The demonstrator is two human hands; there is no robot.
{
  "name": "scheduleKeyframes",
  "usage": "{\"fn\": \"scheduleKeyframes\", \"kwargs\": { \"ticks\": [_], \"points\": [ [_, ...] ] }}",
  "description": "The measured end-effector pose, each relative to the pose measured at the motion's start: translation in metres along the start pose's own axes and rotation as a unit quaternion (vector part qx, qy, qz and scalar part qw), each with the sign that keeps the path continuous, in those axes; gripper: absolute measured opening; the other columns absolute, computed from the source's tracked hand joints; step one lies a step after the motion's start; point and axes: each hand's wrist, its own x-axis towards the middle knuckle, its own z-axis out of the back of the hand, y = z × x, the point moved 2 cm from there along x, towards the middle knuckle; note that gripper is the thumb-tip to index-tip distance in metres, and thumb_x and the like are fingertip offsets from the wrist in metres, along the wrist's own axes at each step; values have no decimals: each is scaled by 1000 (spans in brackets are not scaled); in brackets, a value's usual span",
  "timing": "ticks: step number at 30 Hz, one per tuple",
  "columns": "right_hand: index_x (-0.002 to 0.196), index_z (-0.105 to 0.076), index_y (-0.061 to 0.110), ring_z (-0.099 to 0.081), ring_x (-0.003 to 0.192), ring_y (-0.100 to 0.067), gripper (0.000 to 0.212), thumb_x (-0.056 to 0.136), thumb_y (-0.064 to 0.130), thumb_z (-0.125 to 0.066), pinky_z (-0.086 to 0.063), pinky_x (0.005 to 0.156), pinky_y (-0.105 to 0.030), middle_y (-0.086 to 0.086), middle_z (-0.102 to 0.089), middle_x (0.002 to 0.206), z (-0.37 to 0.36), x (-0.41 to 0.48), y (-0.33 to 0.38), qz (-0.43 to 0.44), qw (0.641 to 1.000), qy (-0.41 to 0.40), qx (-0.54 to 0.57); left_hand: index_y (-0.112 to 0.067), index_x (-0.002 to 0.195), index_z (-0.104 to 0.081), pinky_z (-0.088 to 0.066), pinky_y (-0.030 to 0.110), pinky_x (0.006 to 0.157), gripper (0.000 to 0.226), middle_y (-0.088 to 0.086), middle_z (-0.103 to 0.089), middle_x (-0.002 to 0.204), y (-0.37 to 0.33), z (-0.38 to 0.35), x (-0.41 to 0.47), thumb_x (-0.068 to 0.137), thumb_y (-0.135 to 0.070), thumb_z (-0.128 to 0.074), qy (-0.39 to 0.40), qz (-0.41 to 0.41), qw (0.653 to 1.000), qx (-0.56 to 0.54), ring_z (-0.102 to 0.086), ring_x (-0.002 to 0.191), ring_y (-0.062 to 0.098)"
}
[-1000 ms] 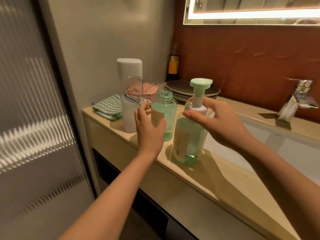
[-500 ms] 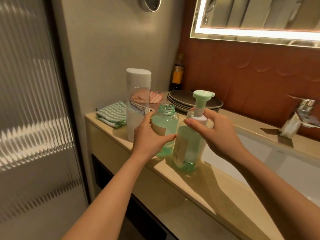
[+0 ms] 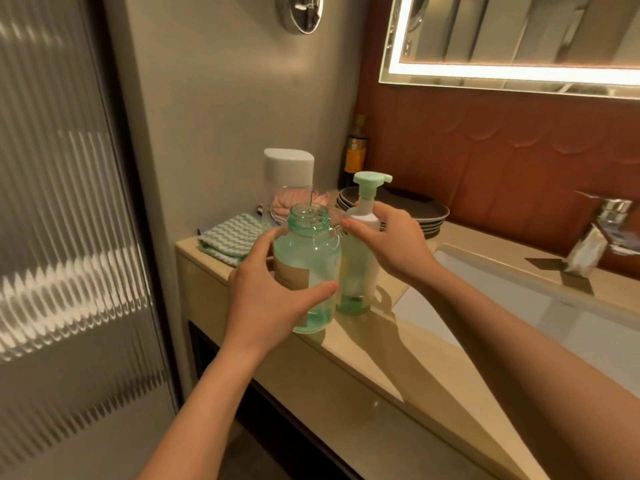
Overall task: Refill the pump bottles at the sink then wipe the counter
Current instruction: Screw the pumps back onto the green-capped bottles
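We're at a beige stone counter (image 3: 363,344) w/ a white sink (image 3: 519,306) sunk into it on the right and a chrome faucet (image 3: 613,216) at the far edge. Behind it is a reddish-brown wall panel (image 3: 502,161) under a mirror (image 3: 519,36) w/ a lit border, a plain grey wall (image 3: 225,116) on the left, and a ribbed glass door (image 3: 62,220) beside that. At the back of the counter are a striped green cloth (image 3: 232,237), a clear container w/ a white lid (image 3: 289,174), a stack of dark plates (image 3: 415,209) and a dark bottle w/ a yellow label (image 3: 356,154) in the corner. Up front near the counter's edge, our left hand (image 3: 266,306) grips the open bottle (image 3: 311,268), which has greenish liquid and no cap. The thumb lies across its front and the fingers curl round the far side. Can't tell if its base sits on the counter or hangs just off it. Touching it on the right, the pump bottle (image 3: 356,271) stands upright on the counter, and our right hand (image 3: 391,244) has its fingers curled round the white collar under the green pump head (image 3: 370,181). The open bottle blocks the container's lower part and some of the pump bottle, and our right forearm crosses the sink's near corner.
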Motion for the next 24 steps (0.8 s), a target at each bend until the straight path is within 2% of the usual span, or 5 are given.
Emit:
{"fn": "scheduleKeyframes", "kwargs": {
  "ticks": [5,9,13,17,24],
  "points": [
    [115,-59,30,-58,103,-21,50,83,66,-46,-43,90,-47,2,-66,108,-7,13,12,-25,995,39,-91,-36,117,-52,-50,16,78,76,-20,-61,107,-11,-7,-11,51,-34,-90,33,-9,999,8,-57,97,-4],
    [128,-49,25,-54,114,-18,60,82,63,-52,-40,101,-41,2,-58,125,-3,15,20,-62,978,162,120,-47,112,-44,-41,5,76,74,-26,-55,107,-17,-25,-23,53,-34,-88,57,-5,998,2,-50,102,-10],
    [149,-13,25,-16,140,-12,73,90,53,-44,-9,115,-39,9,-17,153,13,10,14,-128,929,206,279,-45,117,-40,-40,1,77,80,-32,-50,103,-20,-47,-30,54,-33,-88,68,1,998,-9,-47,99,-19],
    [141,-37,25,-19,141,-26,56,92,53,-40,-10,115,-48,-5,-33,150,30,13,-7,-192,915,158,317,-43,123,-42,-46,23,93,83,-27,-52,111,-18,-66,-33,53,-37,-88,77,2,997,-11,-50,107,-1],
    [128,-52,19,-43,125,-25,50,91,52,-45,-30,110,-46,-2,-51,134,42,1,-55,-226,927,201,222,-55,117,-35,-41,21,97,81,-29,-44,124,0,-92,-37,50,-55,-80,106,-1,994,-29,-40,116,-10]
  ]
}}
